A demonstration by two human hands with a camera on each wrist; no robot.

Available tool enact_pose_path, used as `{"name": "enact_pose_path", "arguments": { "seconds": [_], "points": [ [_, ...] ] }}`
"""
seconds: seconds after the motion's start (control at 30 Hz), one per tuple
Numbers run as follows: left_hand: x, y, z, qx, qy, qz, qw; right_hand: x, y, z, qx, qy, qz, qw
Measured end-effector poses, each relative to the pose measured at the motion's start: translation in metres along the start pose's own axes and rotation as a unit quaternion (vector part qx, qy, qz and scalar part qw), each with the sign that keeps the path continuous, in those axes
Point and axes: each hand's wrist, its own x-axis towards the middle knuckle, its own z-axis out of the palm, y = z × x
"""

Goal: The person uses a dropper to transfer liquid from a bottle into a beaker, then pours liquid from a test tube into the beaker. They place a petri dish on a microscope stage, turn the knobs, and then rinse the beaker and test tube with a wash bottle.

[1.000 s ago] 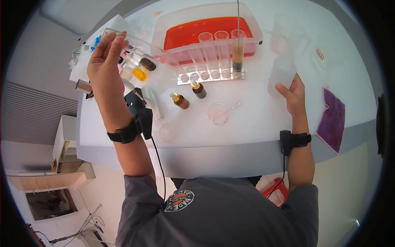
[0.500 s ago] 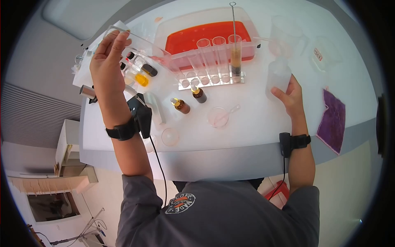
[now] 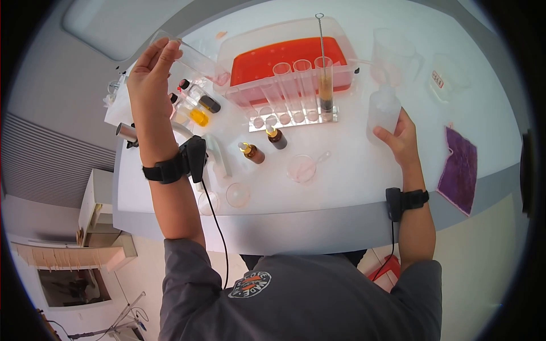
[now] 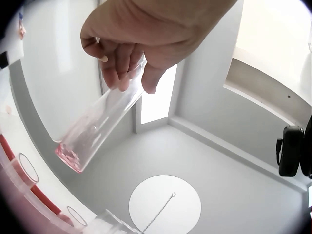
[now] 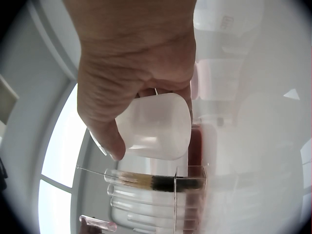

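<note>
High at the left of the table, my left hand (image 3: 149, 85) pinches a clear test tube (image 4: 100, 124) near its upper end. The tube slants down toward the rack, with pink material at its rounded bottom. My right hand (image 3: 402, 139) wraps round a translucent white plastic bottle (image 3: 384, 111), thumb across its near side; the bottle stands roughly upright in the head view. Between the hands is a clear rack (image 3: 293, 123) with several test tubes. The rightmost tube (image 3: 325, 85) holds a wire-handled brush (image 3: 321, 37) with tan and black bristles.
Behind the rack sits a clear tub of red liquid (image 3: 273, 55). Two amber dropper bottles (image 3: 253, 154) and a shallow dish (image 3: 300, 169) with a small spoon stand in front. A measuring jug (image 3: 392, 48) and a purple cloth (image 3: 459, 170) are at right; small bottles (image 3: 199, 117) at left.
The head view has tilted slightly, so the table shifts down in the picture. My left hand has moved a little to the right with the tube, and my right hand keeps its grip on the bottle.
</note>
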Motion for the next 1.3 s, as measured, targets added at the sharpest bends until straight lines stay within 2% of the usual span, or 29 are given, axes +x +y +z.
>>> {"name": "enact_pose_path", "arguments": {
  "seconds": [0.13,0.23,0.33,0.43,0.53,0.63,0.73,0.77,0.83,0.9,1.03,1.13,1.23,1.3],
  "points": [
    [0.010,0.001,0.005,0.013,0.001,0.001,1.000,0.001,0.001,-0.001,0.000,-0.001,-0.003,1.000],
    [0.020,-0.004,0.008,0.022,-0.045,0.014,0.999,0.001,0.001,0.000,0.005,0.007,-0.011,1.000],
    [0.035,-0.018,0.018,0.046,-0.044,0.016,0.998,0.001,-0.001,0.000,0.007,0.006,-0.006,1.000],
    [0.059,-0.016,0.018,0.105,-0.079,-0.007,0.991,0.001,-0.003,-0.002,0.004,0.004,-0.004,1.000],
    [0.056,-0.011,0.039,0.153,-0.063,0.009,0.986,0.001,-0.003,-0.002,0.003,0.011,-0.010,1.000],
    [0.069,-0.022,0.046,0.220,-0.099,0.108,0.965,0.001,-0.004,-0.002,0.005,0.010,-0.005,1.000],
    [0.078,-0.029,0.052,0.242,-0.118,0.118,0.956,0.001,-0.006,-0.002,0.003,0.011,-0.015,1.000],
    [0.083,-0.034,0.054,0.256,-0.140,0.151,0.944,0.002,-0.005,-0.002,0.002,0.011,-0.015,1.000],
    [0.088,-0.043,0.058,0.280,-0.186,0.218,0.916,0.002,-0.003,-0.004,0.001,0.014,-0.015,1.000],
    [0.088,-0.048,0.063,0.377,-0.187,0.270,0.866,0.002,-0.004,-0.003,0.005,0.014,-0.009,1.000],
    [0.083,-0.059,0.070,0.512,-0.193,0.417,0.725,0.002,-0.001,-0.005,0.009,0.012,-0.004,1.000],
    [0.082,-0.069,0.075,0.566,-0.274,0.430,0.648,0.002,-0.004,-0.003,0.003,0.019,-0.005,1.000],
    [0.086,-0.083,0.078,0.607,-0.294,0.464,0.574,0.002,-0.002,-0.004,0.003,0.017,-0.007,1.000],
    [0.091,-0.084,0.080,0.619,-0.288,0.475,0.556,0.002,-0.002,-0.005,-0.006,0.021,-0.001,1.000]
  ]
}}
